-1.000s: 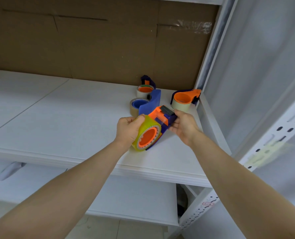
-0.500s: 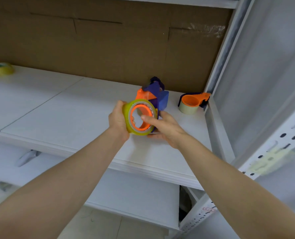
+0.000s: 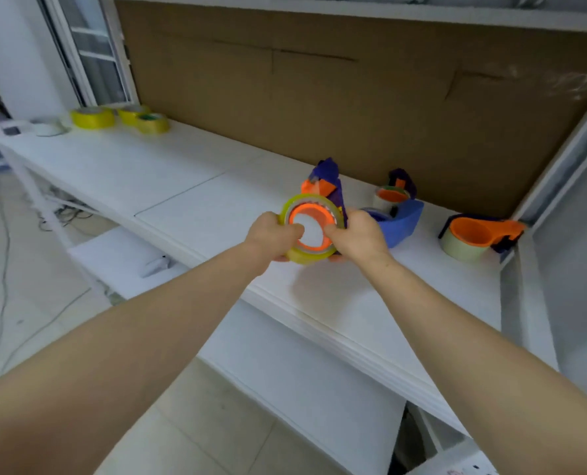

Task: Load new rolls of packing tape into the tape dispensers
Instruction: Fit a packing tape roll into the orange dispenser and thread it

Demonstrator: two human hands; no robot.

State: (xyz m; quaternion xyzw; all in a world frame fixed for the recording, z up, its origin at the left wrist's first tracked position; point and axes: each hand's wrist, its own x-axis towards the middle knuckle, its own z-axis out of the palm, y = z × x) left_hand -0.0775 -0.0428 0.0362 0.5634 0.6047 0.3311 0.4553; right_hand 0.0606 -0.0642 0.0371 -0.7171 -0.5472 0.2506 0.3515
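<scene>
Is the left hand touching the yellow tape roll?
Touching. The head view shows the left hand curled round the yellow roll at its edge.

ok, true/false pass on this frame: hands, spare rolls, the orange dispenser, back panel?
1. The left hand and right hand both grip the yellow roll. True.
2. The spare yellow rolls sit at the right end of the shelf. False: they sit at its far left end.
3. The orange dispenser lies on the shelf, with no hand on it. True.
4. The back panel is white metal. False: it is brown cardboard.
</scene>
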